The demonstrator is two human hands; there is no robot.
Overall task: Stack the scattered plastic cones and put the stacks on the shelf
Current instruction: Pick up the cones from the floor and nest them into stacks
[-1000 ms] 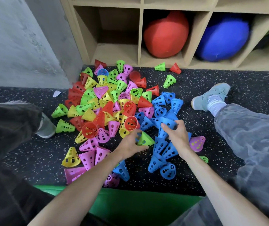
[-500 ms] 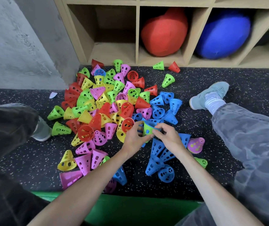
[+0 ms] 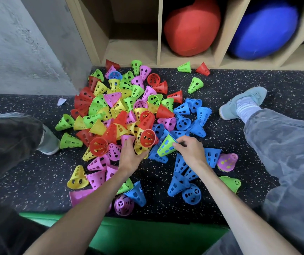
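Green cone [image 3: 166,147] pinched in right hand [image 3: 190,150], beside left hand [image 3: 132,156].

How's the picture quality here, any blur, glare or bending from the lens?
Head view: strong wide-angle bending, the shelf uprights splay outward; even soft light with faint shadows under the cones; no strong glare; the right hand on the green cone and the left hand look reasonably sharp; the edges go softer.

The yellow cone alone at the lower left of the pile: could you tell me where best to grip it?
Pinch the yellow cone near its narrow top, coming from above with the left hand. It stands apart, wide rim down, holed wall facing us.
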